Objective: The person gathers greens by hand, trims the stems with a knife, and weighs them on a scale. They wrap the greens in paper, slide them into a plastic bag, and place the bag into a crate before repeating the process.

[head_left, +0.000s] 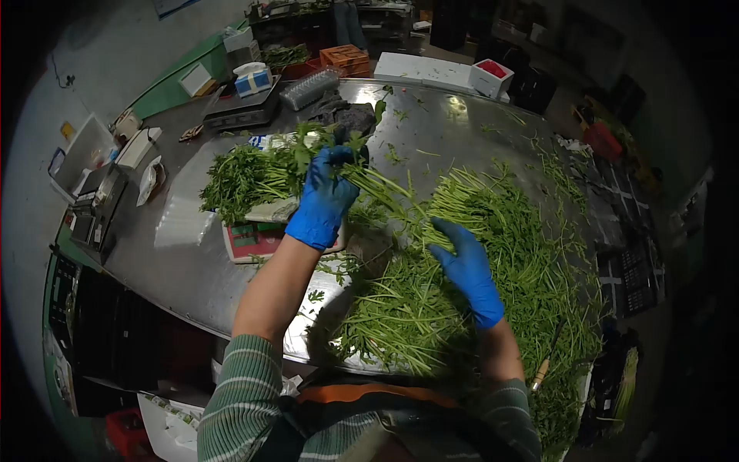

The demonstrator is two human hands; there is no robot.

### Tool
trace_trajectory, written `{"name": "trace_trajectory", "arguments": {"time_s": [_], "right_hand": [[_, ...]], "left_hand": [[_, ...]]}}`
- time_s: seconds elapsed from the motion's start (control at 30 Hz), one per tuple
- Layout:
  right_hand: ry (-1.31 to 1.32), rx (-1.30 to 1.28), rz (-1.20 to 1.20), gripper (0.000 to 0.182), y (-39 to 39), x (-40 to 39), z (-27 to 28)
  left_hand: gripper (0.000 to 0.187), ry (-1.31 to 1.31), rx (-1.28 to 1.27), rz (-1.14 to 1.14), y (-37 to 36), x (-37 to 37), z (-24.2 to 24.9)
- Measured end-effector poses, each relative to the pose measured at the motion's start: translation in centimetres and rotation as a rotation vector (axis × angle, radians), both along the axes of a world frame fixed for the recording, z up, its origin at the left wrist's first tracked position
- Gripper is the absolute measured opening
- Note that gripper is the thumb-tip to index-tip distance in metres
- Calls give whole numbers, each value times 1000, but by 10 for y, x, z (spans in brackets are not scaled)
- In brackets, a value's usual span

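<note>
My left hand [323, 192], in a blue glove, is closed around a small bunch of leafy green stems [379, 185]. The leaves stick out on its left side, and the stems slant down to the right. Their lower ends come near the fingertips of my right hand [467, 269], also gloved in blue. Its thumb and fingers are spread apart over a large heap of leafy greens [508, 246]. Left of my left hand, a pile of greens [242, 181] rests on a scale with a red front [254, 242], partly hidden by my forearm.
The metal table [192, 281] carries loose leaf scraps. At its back are a dark cloth [350, 115], a plastic roll [310, 88], a tissue box [252, 79] and a white foam box [490, 78]. A wooden-handled tool [541, 373] lies in the heap near the right edge.
</note>
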State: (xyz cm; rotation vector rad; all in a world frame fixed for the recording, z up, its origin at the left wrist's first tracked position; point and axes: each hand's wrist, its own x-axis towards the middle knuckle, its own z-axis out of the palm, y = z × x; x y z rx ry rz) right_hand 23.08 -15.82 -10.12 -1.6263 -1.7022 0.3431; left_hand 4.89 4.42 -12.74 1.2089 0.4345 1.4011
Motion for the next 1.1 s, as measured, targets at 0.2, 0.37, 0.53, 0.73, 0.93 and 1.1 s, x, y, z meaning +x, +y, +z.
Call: {"name": "trace_trajectory", "arguments": {"time_s": [0.2, 0.37, 0.53, 0.73, 0.93, 1.1], "right_hand": [[230, 86, 144, 35, 57, -58, 21], [396, -126, 173, 34, 116, -121, 19], [-116, 571, 117, 18, 213, -221, 34], [-744, 236, 133, 46, 260, -242, -21], [-337, 222, 94, 61, 180, -247, 29], [-503, 221, 74, 48, 157, -297, -21]], "left_hand": [[42, -348, -426, -355, -72, 20, 63], [45, -135, -145, -298, -45, -55, 94], [41, -51, -424, -324, 9, -231, 73], [48, 677, -193, 264, 14, -387, 41], [53, 856, 611, 289, 39, -331, 83], [75, 1105, 936, 223, 81, -268, 67]]}}
